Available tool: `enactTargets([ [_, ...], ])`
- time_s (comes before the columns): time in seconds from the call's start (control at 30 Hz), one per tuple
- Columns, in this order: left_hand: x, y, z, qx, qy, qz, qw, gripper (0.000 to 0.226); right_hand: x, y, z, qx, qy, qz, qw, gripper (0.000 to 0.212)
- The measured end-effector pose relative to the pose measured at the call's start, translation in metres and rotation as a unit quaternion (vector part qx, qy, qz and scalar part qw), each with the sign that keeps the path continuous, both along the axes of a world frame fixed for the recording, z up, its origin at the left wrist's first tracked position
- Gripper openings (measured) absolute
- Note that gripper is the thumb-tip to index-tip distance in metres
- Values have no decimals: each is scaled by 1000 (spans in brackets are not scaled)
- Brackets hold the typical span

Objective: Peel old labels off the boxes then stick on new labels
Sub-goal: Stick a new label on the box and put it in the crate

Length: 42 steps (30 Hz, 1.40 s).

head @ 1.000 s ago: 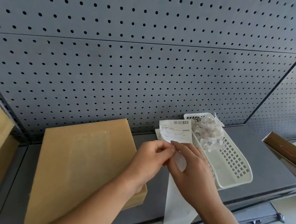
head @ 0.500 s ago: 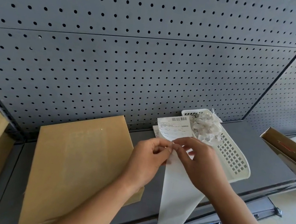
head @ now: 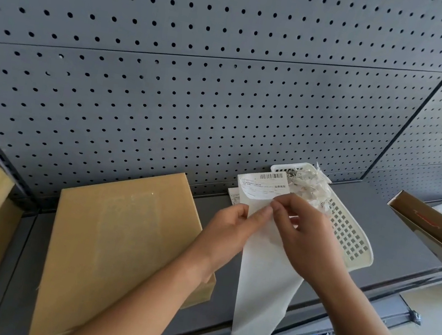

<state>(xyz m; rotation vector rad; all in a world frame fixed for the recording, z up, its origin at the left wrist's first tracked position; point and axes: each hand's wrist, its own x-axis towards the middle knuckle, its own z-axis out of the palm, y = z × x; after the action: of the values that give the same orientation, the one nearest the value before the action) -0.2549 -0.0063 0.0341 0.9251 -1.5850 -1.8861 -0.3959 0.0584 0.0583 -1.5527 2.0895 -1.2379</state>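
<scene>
- Label (head: 261,185) is held above the shelf (head: 396,224), printed end up, with the backing (head: 261,289) hanging straight down past the shelf edge.
- Left hand (head: 228,232) and right hand (head: 309,239) both pinch the label's lower edge, fingers closed and tips touching.
- Box (head: 122,233) lies flat to the left of both hands, bare face up; the left hand is nearer.

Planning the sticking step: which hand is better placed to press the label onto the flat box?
Likely left: the left hand pinches the label and is next to the box; the right hand is farther, by the basket.
</scene>
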Motion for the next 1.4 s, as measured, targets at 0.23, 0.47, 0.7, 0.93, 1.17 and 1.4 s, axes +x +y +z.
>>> enactTargets([
  [0.23,-4,-1,-7,-22,-17,42,999,18,-2,2,2,-16,4,-28,999,13],
  [0.47,-3,-3,-11,-10,-53,23,998,14,-13,1,7,-41,-5,-54,998,14],
  [0.7,-12,-12,6,16,27,29,999,26,-10,5,10,-34,0,-7,999,13],
  [0.93,-15,-11,-8,1,1,32,999,22,-17,8,21,-46,3,-59,997,14],
  [1.17,-12,-11,-17,-20,-70,26,997,20,-24,9,30,-69,-1,-70,995,15],
  [1.4,-21,-20,0,4,-6,37,999,39,-18,11,31,-54,38,-21,998,11],
])
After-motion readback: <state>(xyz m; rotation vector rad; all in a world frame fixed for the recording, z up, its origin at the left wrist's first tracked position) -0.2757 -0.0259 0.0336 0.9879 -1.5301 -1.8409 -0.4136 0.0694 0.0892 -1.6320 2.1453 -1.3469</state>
